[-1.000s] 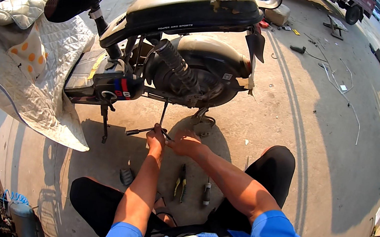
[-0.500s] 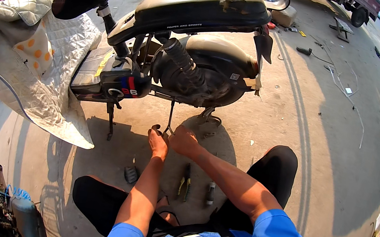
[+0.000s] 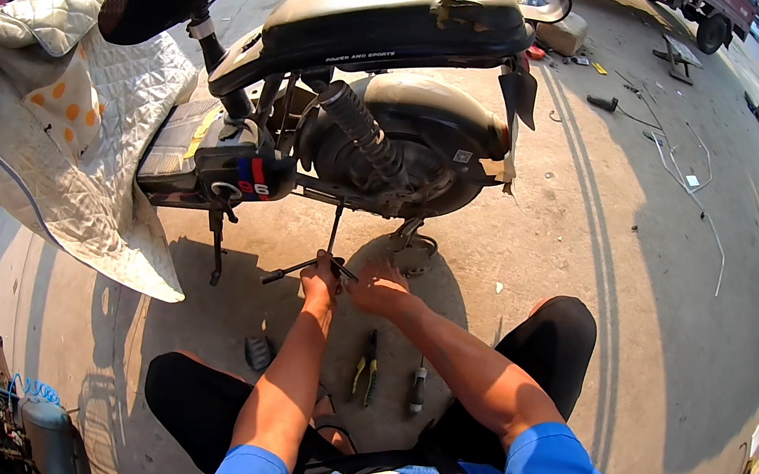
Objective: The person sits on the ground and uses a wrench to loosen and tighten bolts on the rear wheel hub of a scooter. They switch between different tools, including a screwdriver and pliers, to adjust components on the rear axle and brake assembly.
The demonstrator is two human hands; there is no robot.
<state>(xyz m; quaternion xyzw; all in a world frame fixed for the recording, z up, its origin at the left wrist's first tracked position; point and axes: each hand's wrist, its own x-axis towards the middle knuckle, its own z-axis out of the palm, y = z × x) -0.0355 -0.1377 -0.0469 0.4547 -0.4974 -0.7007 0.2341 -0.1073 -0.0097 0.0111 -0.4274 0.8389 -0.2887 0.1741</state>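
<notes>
A Y-shaped three-way socket wrench [image 3: 292, 270] has one long shaft running up to the underside of the electric scooter [image 3: 370, 149]. My left hand [image 3: 320, 286] is closed around its hub. One arm of the wrench sticks out to the left, and another points right toward my right hand [image 3: 378, 290]. The fingers of my right hand are curled at that arm's end, partly hidden by the hand itself. Where the shaft meets the scooter is too dark to make out. Yellow-and-black pliers [image 3: 366, 375] and a screwdriver [image 3: 418, 390] lie on the ground between my legs.
A grey lump-like object [image 3: 258, 352] lies beside my left forearm. The scooter's kickstand [image 3: 214, 254] reaches down at left, near a quilted cover [image 3: 119, 161]. Wires [image 3: 689, 180] lie on the concrete at right. A tank [image 3: 50, 433] stands at lower left.
The wrench has turned, and one arm now sticks out to the left. My left hand has closed around the hub; my right hand has shifted slightly right and down.
</notes>
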